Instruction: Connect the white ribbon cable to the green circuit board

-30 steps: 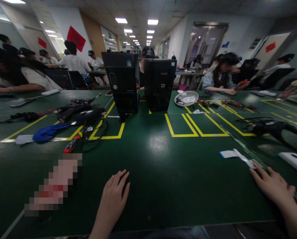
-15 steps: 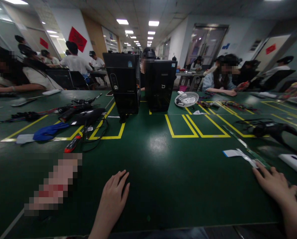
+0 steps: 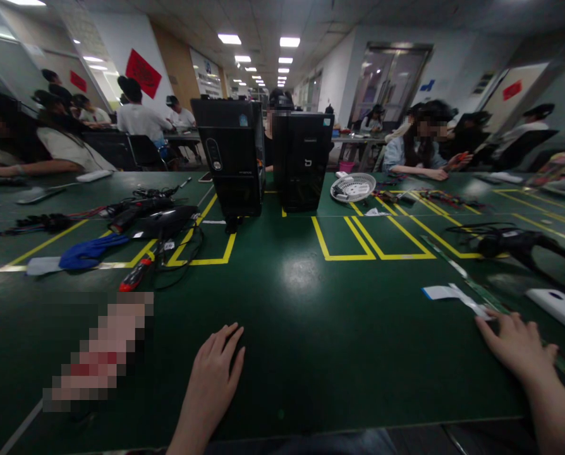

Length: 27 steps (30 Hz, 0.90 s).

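My left hand (image 3: 216,370) lies flat on the green tabletop (image 3: 339,354), fingers stretched out and nothing in them. At the right, my right hand (image 3: 519,347) rests with spread fingers over a long, thin green circuit board strip (image 3: 481,294). Its fingertips touch or hover just above the strip; I cannot tell which. A white flat ribbon cable (image 3: 448,292) with a blue end runs from beside those fingers toward the table's middle. Part of the strip is hidden beneath the hand.
Two black computer towers (image 3: 230,158) stand at the back. A white basket (image 3: 353,188) holds small parts. A screwdriver (image 3: 136,275), a blue glove (image 3: 90,251) and cables lie left. Right are a white case (image 3: 560,311) and a black stand-like object (image 3: 524,243). Several people sit around.
My right hand has shifted slightly, its fingers still spread over the circuit board strip. My left hand stays in place. The whole view has moved a little.
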Motion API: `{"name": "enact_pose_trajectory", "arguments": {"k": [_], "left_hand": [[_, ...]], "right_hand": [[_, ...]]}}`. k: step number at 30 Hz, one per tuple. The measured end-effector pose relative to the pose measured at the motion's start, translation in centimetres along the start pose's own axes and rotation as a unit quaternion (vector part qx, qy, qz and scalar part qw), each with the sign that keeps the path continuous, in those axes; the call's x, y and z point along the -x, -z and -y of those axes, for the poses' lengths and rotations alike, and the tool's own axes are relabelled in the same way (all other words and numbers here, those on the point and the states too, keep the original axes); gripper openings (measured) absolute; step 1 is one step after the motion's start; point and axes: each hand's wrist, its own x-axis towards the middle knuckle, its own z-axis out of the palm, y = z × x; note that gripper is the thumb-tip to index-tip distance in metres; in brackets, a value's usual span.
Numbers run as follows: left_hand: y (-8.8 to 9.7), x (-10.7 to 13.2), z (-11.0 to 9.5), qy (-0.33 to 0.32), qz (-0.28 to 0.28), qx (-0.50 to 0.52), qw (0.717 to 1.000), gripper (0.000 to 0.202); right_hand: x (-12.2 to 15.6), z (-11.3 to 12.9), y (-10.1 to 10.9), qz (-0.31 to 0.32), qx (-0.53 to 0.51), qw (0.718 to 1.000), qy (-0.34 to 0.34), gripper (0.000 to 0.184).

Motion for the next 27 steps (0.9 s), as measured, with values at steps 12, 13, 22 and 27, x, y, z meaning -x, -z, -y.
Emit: {"name": "enact_pose_trajectory", "arguments": {"k": [12, 13, 22, 27], "left_hand": [[0.1, 0.0, 0.1, 0.002, 0.007, 0.005, 1.000, 0.039], [0.1, 0.0, 0.0, 0.002, 0.008, 0.006, 1.000, 0.039], [0.2, 0.0, -0.2, 0.007, 0.010, 0.001, 1.000, 0.040], [0.3, 0.0, -0.2, 0.002, 0.002, 0.005, 1.000, 0.039]], "right_hand": [[0.1, 0.2, 0.4, -0.018, -0.042, 0.991, 0.124, 0.073], [0.2, 0.3, 0.4, -0.018, -0.053, 0.989, 0.140, 0.071], [7.0, 6.9, 0.2, -0.002, -0.172, 0.938, 0.301, 0.055], [15.2, 15.5, 1.8, 0.046, -0.187, 0.874, 0.446, 0.045]]}}
